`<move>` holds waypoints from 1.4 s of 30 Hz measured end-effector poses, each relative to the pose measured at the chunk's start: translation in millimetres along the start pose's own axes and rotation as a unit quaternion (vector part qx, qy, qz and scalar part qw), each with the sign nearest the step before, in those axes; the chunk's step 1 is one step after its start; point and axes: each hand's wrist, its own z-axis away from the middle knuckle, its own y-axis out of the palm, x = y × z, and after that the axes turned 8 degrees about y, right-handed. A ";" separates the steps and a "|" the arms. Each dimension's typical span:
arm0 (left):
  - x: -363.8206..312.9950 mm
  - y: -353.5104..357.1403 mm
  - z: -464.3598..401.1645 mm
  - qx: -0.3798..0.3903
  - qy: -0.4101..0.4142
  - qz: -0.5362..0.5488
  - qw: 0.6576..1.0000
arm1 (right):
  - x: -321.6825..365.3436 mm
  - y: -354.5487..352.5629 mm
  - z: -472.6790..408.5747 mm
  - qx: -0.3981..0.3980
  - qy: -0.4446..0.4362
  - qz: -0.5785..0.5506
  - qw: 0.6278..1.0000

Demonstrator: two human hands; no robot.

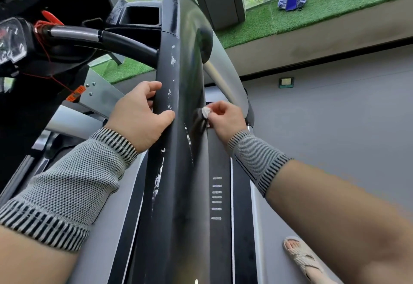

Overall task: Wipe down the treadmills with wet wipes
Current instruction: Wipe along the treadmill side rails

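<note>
Pinching the wet wipe (206, 112) between thumb and curled fingers of my right hand (223, 120), I have it bunched into a small wad and pressed against the outer face of the treadmill's black side rail (178, 149). Only 1 pale corner of the wipe shows past my fingertips; the rest looks grey and crumpled below them, though blur there makes it hard to say how much cloth hangs loose.

My left hand (139, 116) grips the same rail from the inner side, fingers curled round its edge and thumb laid across the top, so the rail sits between my 2 hands and is steadied against the push.

I judge the wipe soft, light and limp, damp enough to slide yet liable to roll up or tear if dragged by 1 edge. It wants holding as a folded pad, with the fingers spread behind it rather than nipped at a corner. The rail itself is stiff, smooth and fixed, so it will take firm pressure.

White flecks (172, 60) run along the rail's upper edge, some above my left hand and more below it toward the sleeve (89, 172). They lie just beside the wipe's present spot, not under it, so they remain to be wiped.
</note>
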 end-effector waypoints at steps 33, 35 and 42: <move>5.9 3.0 0.1 -0.001 0.006 0.033 0.999 | 75.0 22.7 -27.0 -0.038 -0.044 0.100 0.993; 7.7 3.2 -0.8 0.000 0.004 0.036 0.999 | 76.5 19.8 -13.7 -0.019 -0.065 0.100 0.993; 8.0 -0.1 2.0 -0.002 -0.013 0.068 0.998 | 40.2 1.9 66.0 0.075 -0.162 0.081 0.981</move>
